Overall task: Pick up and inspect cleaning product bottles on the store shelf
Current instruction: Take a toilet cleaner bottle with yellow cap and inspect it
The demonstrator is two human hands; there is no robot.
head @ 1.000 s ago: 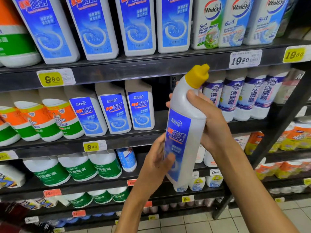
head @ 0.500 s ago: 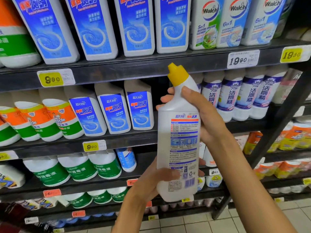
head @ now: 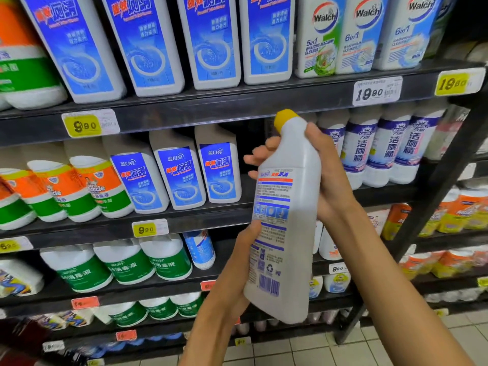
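While I hold it clear of the racking, the item on record is one white bottle (head: 284, 220) with a yellow cap (head: 284, 119), off the shelf and in front of the middle tier, cap tipped toward 11 o'clock. Change noted: a second ago its blue front label faced me; half a second ago the back panel had come round; now that printed back panel, barcode at the foot, faces me with the bottle leaning further left. Judgement: the inspection step is under way, the reading side presented. My right hand (head: 326, 170) grasps the shoulder and neck, thumb on the near face at 1 o'clock, fingers (head: 260, 155) wrapped behind and showing at 9 o'clock. My left hand (head: 241, 262) grips the lower body from 8 o'clock, thumb on the label edge, heel under the base. Edges: the upper shelf lip (head: 237, 107) runs just above the cap at 12 o'clock; the dark slanted upright (head: 412, 239) stands near at 3 o'clock; a vacant slot (head: 253, 143) beside the matching blue-label bottles (head: 200, 173) lies behind at 10 o'clock. Open room: toward me and down at 6 o'clock over the tiled floor (head: 343, 350), so further turning is best done there.
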